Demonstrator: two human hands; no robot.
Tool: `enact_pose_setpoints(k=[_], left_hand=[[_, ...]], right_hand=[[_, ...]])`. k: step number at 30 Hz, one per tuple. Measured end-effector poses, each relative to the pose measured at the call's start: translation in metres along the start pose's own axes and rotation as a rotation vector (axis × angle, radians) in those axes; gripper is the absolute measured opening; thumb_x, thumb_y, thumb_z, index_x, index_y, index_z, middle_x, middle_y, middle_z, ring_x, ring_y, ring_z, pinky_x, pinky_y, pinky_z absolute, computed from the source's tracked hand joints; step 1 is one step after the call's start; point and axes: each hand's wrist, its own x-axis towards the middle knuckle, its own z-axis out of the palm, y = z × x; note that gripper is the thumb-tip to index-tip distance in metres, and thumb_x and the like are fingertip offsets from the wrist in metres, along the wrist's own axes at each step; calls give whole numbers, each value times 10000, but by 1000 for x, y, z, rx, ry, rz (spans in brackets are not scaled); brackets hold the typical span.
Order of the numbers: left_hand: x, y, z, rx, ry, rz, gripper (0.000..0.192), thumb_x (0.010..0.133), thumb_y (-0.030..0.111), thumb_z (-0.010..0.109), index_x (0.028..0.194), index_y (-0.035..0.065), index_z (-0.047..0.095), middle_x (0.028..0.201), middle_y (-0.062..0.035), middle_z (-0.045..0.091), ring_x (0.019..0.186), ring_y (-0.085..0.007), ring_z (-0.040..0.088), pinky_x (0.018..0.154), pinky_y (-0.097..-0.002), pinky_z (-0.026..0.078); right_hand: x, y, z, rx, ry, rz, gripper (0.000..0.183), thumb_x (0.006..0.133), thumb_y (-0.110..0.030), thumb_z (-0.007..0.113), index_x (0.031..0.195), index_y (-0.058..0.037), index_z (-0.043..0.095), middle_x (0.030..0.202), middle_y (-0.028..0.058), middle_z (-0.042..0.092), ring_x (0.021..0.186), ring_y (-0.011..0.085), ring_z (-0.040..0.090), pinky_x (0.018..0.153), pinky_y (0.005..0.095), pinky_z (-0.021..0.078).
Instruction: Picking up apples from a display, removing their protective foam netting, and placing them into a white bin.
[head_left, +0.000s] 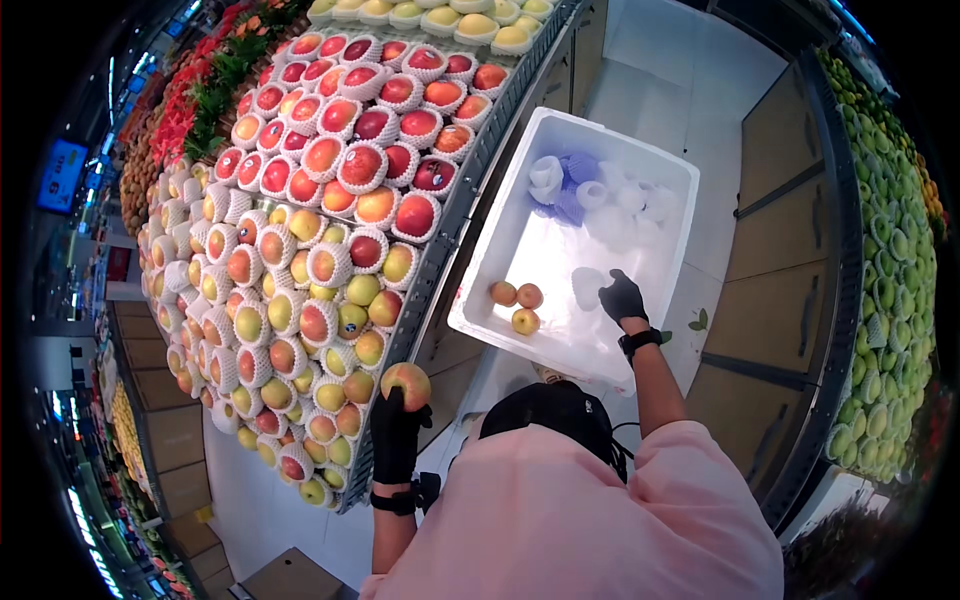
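Observation:
My left hand (395, 435), in a black glove, grips a red-yellow apple (411, 381) beside the front edge of the fruit display. Over the right part of a white foam box (499, 196) is my right hand (624, 300), also gloved in black, its fingers curled. A white foam net sleeve (586, 288) lies right at those fingertips; whether they pinch it I cannot tell. Three loose apples (526, 321) rest in the near left corner of the box. White foam sleeves (634, 196) and purple foam sleeves (574, 191) are heaped at its far end.
Left of the box, a sloped display holds yellow-red apples (283, 355), many in foam nets, and redder netted fruit (361, 165) above. A dark rail (450, 236) edges it. Brown cabinets (780, 300) under green fruit (885, 300) stand on the right. Leaves (699, 321) lie on the floor.

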Motion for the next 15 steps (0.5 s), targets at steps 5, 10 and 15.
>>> enact_pose_setpoints(k=[5,10,15], left_hand=[[9,4,28,222,-69,4,470,847,336,626,1144,-1,486,939,-104,577,754,-178,614,627,-270,519],[26,-13,35,307,-130,-40,426,846,277,622,1154,20,480,958,-84,574,764,-173,610,610,-261,507],[33,-19,47,338,-203,-95,349,855,254,624,1081,4,533,910,-73,592,719,-142,598,595,-255,502]], right_hand=[[-8,-30,-9,-5,-344,-280,338,754,-252,664,1012,-38,624,977,155,642,881,291,614,803,346,480],[-41,-120,-31,193,-790,-549,520,728,-179,716,1202,-74,532,1059,146,619,928,263,607,829,338,481],[-94,-194,-23,571,-873,-926,682,661,-185,735,1267,-48,453,959,157,619,939,279,599,810,338,479]])
